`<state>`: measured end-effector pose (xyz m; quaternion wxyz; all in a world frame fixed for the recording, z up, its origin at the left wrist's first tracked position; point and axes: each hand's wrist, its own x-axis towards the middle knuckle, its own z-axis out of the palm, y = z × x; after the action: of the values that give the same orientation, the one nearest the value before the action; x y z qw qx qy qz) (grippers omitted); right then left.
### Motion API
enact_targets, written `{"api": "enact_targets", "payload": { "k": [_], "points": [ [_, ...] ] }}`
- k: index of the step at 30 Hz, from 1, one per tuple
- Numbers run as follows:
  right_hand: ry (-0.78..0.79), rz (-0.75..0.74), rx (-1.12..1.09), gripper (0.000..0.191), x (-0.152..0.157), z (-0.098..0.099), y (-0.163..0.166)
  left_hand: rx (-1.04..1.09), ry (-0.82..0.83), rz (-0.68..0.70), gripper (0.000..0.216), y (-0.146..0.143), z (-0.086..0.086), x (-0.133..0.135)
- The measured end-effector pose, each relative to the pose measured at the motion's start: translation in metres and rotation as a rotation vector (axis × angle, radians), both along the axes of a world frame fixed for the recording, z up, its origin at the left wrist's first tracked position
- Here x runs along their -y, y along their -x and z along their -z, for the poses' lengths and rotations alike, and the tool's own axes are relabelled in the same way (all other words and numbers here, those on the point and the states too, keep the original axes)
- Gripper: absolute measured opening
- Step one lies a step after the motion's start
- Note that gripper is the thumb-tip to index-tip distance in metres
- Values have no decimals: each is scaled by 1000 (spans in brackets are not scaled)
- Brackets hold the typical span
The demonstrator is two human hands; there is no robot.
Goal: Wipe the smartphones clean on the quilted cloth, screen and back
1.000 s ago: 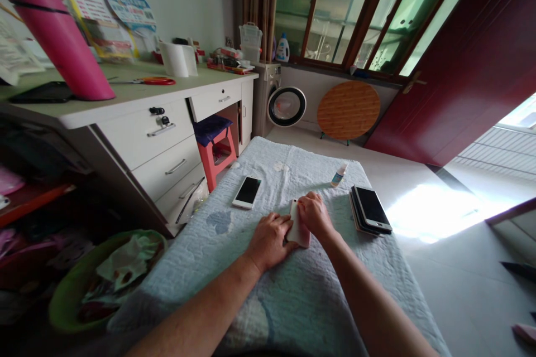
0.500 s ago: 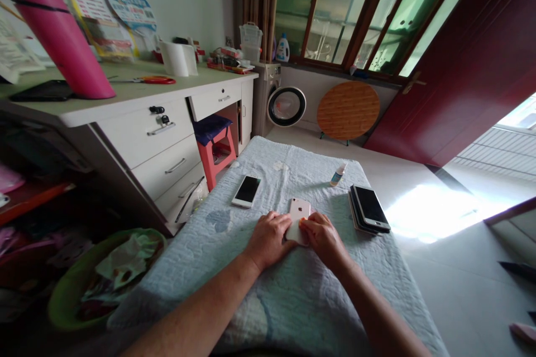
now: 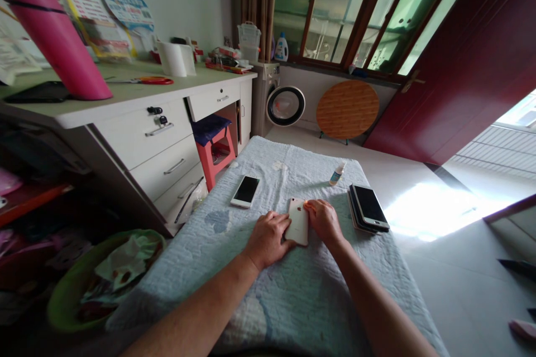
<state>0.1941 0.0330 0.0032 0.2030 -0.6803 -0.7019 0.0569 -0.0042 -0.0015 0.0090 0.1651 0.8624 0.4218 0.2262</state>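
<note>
A pinkish phone [image 3: 297, 225] lies back up on the cloth-covered table [image 3: 234, 268], its camera end away from me. My left hand [image 3: 268, 239] grips the phone's left side and near corner. Pinched in my right hand [image 3: 324, 220] is a small orange piece [image 3: 307, 204], mostly hidden by the fingers; it touches the phone's upper right edge. A white phone [image 3: 246, 191] lies screen up to the left. To the right is a stack of phones [image 3: 369, 206], and a small spray bottle [image 3: 337, 173] stands beyond it.
At the left stands a desk [image 3: 167, 139] with a pink flask [image 3: 62, 44], scissors [image 3: 153, 81] and a paper roll [image 3: 172, 59]. A green basin [image 3: 67, 307] with crumpled tissue sits on the floor. A red stool [image 3: 213, 148] is under the desk.
My right hand has slid away from me along the phone, from its middle to the upper right edge, with the orange piece. My left hand stays on the phone.
</note>
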Motion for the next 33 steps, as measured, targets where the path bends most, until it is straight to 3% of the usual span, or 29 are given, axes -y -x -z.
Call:
{"api": "enact_targets", "payload": {
  "k": [8, 14, 18, 24, 33],
  "points": [
    [8, -50, -72, 23, 46, -7, 9, 12, -10, 0, 41, 1, 5, -1],
    [49, -106, 17, 24, 86, -11, 22, 16, -29, -12, 41, 0, 7, -1],
    [68, -160, 64, 23, 96, -12, 26, 11, -35, -10, 40, 0, 6, -1],
    [30, -160, 86, 28, 67, -9, 21, 7, -25, -2, 41, 1, 6, -2],
    [19, 12, 123, 30, -1, -5, 10, 8, -10, 1, 36, 0, 0, 0]
  ]
}}
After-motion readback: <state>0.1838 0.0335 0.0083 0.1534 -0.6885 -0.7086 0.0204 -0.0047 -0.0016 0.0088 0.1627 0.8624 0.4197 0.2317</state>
